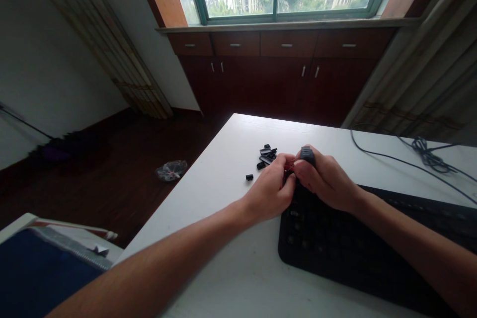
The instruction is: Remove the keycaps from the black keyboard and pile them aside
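We apparently work thin wires (288, 160), right hand (327, 179) gripping a ribbed piece (307, 155), left hand's hold (270, 188) unclear; steadiness seems needed next.

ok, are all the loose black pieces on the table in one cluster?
No, one small black piece lies apart from the cluster.

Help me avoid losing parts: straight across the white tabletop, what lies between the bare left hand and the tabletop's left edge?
In the head view, one small black blocky piece lies on the white tabletop, apart from the left hand.
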Demonstrator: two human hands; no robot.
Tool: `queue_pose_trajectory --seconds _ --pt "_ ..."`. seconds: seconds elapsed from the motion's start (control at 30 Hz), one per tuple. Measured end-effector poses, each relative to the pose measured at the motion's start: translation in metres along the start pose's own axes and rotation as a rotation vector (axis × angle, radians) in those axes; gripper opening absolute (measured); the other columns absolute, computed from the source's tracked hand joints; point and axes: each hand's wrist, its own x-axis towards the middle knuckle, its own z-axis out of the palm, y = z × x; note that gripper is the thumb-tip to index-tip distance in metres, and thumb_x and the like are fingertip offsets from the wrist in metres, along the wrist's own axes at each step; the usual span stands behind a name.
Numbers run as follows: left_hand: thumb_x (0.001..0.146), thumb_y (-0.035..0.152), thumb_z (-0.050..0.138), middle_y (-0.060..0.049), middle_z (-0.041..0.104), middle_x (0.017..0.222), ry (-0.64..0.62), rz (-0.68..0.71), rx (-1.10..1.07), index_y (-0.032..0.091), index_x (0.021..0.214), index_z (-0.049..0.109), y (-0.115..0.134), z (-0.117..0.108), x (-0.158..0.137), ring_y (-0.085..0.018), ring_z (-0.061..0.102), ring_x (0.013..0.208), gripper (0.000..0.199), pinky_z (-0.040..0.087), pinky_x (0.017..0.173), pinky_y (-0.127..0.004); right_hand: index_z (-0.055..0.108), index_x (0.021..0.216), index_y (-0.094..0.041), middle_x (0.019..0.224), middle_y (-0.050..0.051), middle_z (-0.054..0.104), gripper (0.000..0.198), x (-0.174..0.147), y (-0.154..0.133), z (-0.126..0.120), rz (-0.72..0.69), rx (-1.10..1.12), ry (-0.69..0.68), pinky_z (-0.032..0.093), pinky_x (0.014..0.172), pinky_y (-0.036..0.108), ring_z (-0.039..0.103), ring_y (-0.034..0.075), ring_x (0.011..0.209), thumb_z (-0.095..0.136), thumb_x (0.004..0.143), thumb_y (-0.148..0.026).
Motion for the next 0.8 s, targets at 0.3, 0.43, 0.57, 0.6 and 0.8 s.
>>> queue_pose_trajectory --seconds 0.3,0.43,0.57,0.6,0.8 --pt "0.096 0.011 0.051 -0.010 0.069 0.113 -0.022 0.052 0.062 0.017 0.120 0.058 0.001 0.003 -0.001 -0.025 0.065 0.110 0.026 0.052 0.101 -0.043 0.048 0.079 -0.023 0.059 -0.004 0.049 0.037 -0.004 0.003 0.005 0.024 0.121 0.200 0.037 0.046 0.028 0.044 0.011 0.048 0.044 0.106 -0.049" --pt "0.098 0.010 0.047 -0.013 0.067 0.125 -0.041 0.053 0.081 0.016 0.128 0.057 0.004 0.005 -0.002 -0.024 0.063 0.116 0.031 0.050 0.105 -0.044 0.045 0.079 -0.024 0.057 -0.006 0.043 0.042 0.001 0.000 0.005 0.125 0.419 0.292 0.033 0.038 0.027 0.041 0.010 0.040 0.041 0.104 -0.058" --pt "0.101 0.018 0.052 -0.013 0.065 0.127 -0.055 0.117 0.162 0.016 0.126 0.062 0.007 0.005 -0.003 -0.025 0.061 0.120 0.027 0.048 0.109 -0.044 0.045 0.081 -0.025 0.058 -0.006 0.045 0.045 0.007 -0.003 0.001 0.129 0.604 0.351 0.034 0.036 0.025 0.041 0.009 0.037 0.041 0.102 -0.064" --pt "0.101 0.021 0.055 -0.012 0.065 0.127 -0.066 0.142 0.174 0.017 0.124 0.064 0.007 0.005 -0.002 -0.025 0.061 0.121 0.025 0.047 0.110 -0.043 0.046 0.081 -0.024 0.058 -0.006 0.046 0.045 0.008 -0.003 -0.001 0.122 0.625 0.390 0.035 0.037 0.025 0.042 0.009 0.037 0.041 0.101 -0.064" --pt "0.093 0.026 0.071 -0.008 0.070 0.117 -0.045 0.150 0.127 0.020 0.104 0.074 0.008 0.015 0.007 -0.023 0.067 0.109 0.013 0.052 0.104 -0.040 0.047 0.081 -0.025 0.058 -0.006 0.049 0.044 0.006 -0.009 -0.004 0.133 0.670 0.487 0.038 0.037 0.024 0.044 0.010 0.037 0.044 0.101 -0.064"
